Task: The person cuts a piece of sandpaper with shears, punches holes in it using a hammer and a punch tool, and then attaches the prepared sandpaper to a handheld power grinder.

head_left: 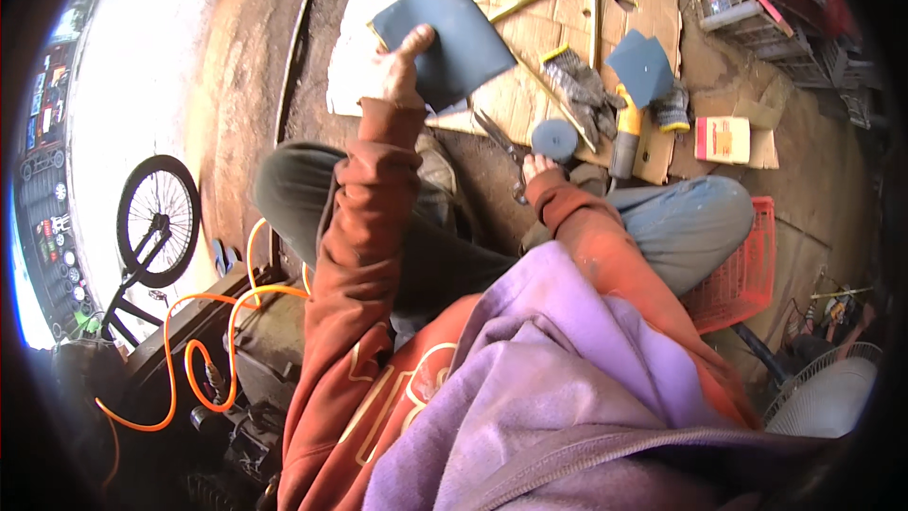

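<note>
Head view. Holds dark blue sheet (462, 36) in left hand (395, 74), over the left part of the flattened cardboard (558, 19). Clamps left fingers on its lower-left long side, with thumb on the upper face and the rest hidden underneath. Probably grips so near the edge to leave most of the face bare and the sheet spread flat.

Looks slightly oblong; runs its long axis from far left to near right, aslant of the body. Shows no marked front end.

Rests right hand (539, 167) close in, just beside scissors (496, 131) and near a round blue roll (553, 140). Cannot tell right fingers' state: apart, together or clamped on the scissors. Points scissor blades away and leftward, handles nearer the body, likely for quick reach.

Farther right, groups grey gloves (579, 90), small blue sheets (641, 66) and yellow-and-grey tool (625, 137), seemingly within arm's reach.
</note>
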### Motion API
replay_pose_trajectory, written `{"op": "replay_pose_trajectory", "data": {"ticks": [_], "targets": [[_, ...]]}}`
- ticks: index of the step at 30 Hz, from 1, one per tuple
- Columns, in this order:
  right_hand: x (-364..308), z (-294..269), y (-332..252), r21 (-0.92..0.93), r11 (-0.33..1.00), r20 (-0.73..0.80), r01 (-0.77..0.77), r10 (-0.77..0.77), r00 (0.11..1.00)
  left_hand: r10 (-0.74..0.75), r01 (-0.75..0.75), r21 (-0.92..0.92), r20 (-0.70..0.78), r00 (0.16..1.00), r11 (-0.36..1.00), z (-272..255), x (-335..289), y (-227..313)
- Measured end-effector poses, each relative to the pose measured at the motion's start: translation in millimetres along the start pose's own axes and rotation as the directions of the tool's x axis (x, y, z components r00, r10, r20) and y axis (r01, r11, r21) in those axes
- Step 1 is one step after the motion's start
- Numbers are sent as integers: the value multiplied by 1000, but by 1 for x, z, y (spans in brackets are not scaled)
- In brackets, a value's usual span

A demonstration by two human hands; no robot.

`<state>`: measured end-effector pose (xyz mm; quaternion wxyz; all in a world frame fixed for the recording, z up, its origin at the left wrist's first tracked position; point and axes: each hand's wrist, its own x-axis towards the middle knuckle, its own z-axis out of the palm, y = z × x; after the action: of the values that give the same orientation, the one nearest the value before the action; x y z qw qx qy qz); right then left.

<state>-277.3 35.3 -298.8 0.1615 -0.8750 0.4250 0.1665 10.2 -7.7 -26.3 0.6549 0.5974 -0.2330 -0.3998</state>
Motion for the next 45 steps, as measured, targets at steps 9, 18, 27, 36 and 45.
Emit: {"op": "replay_pose_trajectory", "data": {"ticks": [9,18,27,36,45], "targets": [[-11,-35,-35,41,993,-11,-112,112,994,95,-116,-168,-128,987,979,-5,7,-6],[5,-23,-43,85,968,210,-234,213,954,74,-89,-152,-101,992,984,-17,10,-8],[6,-80,-38,759,370,607,-535,-107,787,-18,-6,-270,-86,996,963,-5,11,6],[-77,-217,-60,824,-423,144,-376,-486,862,64,-109,-207,-215,975,972,-38,33,-16],[-106,-241,-44,906,-364,-17,-218,-545,838,1,-75,-273,-264,965,959,-35,31,-13]]}}
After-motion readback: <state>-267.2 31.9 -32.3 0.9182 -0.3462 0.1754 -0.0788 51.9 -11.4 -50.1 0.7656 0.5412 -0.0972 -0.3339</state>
